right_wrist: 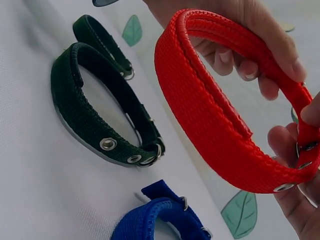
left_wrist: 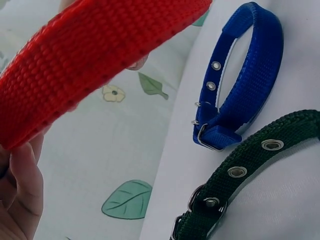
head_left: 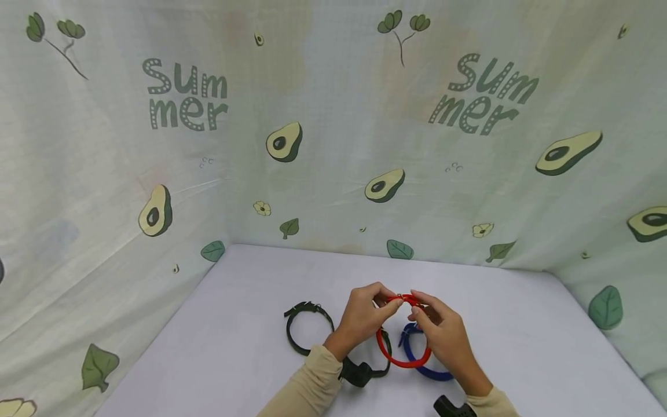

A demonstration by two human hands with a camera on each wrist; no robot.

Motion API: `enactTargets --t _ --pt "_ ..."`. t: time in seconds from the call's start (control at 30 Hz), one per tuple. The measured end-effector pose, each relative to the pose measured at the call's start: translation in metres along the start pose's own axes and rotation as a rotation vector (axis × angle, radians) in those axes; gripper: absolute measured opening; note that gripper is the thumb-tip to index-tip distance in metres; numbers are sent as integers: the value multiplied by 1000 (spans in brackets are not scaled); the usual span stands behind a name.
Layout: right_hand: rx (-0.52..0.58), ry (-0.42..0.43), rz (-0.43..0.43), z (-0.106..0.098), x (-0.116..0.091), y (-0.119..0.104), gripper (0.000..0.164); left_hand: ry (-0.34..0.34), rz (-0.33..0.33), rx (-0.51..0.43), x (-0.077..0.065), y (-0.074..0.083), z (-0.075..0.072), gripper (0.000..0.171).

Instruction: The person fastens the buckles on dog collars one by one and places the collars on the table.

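Observation:
A red pet collar (head_left: 403, 364) is raised above the table, fastened into a loop that hangs from both hands. My left hand (head_left: 365, 315) pinches its upper edge between thumb and fingers, beside the metal buckle (right_wrist: 310, 146). From the other side my right hand (head_left: 443, 333) grips the strap close to that buckle. Below and behind the red loop lies a blue collar (left_wrist: 262, 70), buckled, with metal eyelets. One dark green collar (right_wrist: 92, 105) rests under my left forearm, partly hidden by it. Fingers cover part of the red strap's end.
Another dark green collar (head_left: 292, 336) lies on the white tabletop (head_left: 250, 301), left of my left hand. A printed cloth (head_left: 333, 116) surrounds the table at the back and sides. Black cameras (head_left: 359, 373) are strapped to both wrists.

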State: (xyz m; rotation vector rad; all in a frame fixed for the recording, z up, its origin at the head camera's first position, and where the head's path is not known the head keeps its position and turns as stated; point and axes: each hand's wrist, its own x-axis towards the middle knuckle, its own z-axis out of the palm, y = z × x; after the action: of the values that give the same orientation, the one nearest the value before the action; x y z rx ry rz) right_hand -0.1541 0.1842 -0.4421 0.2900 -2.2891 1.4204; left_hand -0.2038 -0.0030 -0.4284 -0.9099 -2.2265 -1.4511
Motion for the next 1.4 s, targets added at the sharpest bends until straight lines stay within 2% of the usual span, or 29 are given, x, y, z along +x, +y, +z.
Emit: enactTargets --t 0.2,0.37,0.63,0.77,1.1,1.23,1.4 --pt "57 -3 66 -1 -2 -1 33 40 -29 -16 0 -5 0 12" --pt "55 -21 96 -2 -2 1 35 78 -64 -65 1 -9 -2 15" --pt "82 -31 118 -3 -1 3 32 72 -114 -119 -1 -8 -2 14" --pt "93 -29 127 -2 -2 5 30 68 -169 -133 -2 -7 -1 14" --pt "66 -37 182 -1 -2 3 31 79 -238 -126 -1 -7 -1 13" --pt "40 -41 199 -2 -4 1 30 124 -266 -139 -1 -7 -2 13" --pt "59 -65 278 -7 -9 -1 31 215 -296 -102 -2 -8 -2 12"
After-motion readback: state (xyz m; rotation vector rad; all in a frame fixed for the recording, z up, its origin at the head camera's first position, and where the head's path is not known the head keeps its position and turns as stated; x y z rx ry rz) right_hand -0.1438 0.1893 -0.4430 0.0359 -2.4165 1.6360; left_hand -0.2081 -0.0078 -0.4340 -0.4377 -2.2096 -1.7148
